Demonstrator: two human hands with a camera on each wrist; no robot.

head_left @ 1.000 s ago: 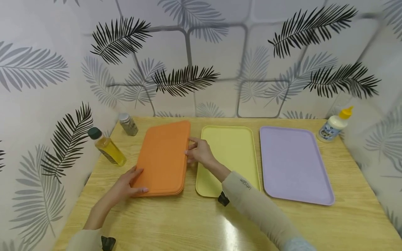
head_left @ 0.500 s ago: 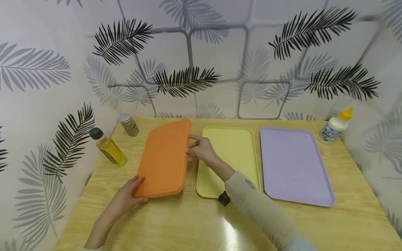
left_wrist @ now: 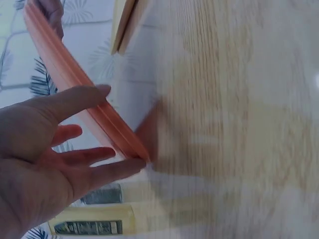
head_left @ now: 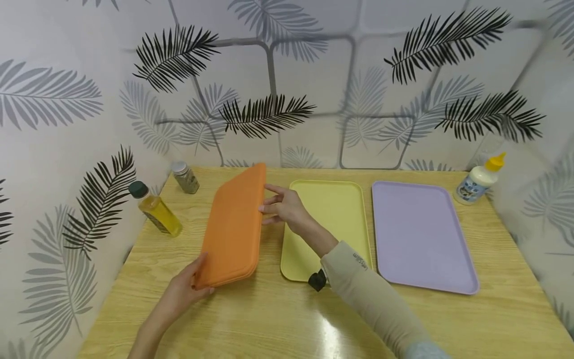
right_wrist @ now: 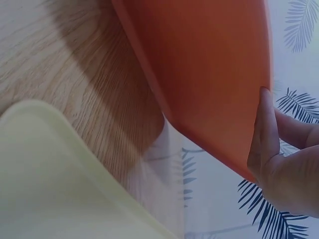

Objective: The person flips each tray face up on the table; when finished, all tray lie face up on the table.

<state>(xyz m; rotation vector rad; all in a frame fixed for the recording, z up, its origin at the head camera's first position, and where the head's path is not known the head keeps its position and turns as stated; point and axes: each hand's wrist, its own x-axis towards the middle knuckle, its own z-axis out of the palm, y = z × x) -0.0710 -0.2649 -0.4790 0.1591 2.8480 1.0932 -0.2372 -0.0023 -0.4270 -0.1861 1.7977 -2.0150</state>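
Observation:
An orange tray is tilted over the left part of the table, its right edge raised and its underside up in the head view. My left hand grips the near left corner, with the thumb on one side of the rim and fingers on the other in the left wrist view. At the right edge, my right hand pinches the rim between thumb and fingers. The right wrist view shows the hollow inner face of the tray and its shadow on the wood.
A yellow tray lies flat right of the orange one, and a purple tray beyond it. An oil bottle and a small grey-capped jar stand at left. At back right is a white bottle with a yellow nozzle.
The orange tray has tipped up steeply, its right edge rising and shifting slightly left. My right hand has moved up with it; the left hand has come slightly nearer with its corner.

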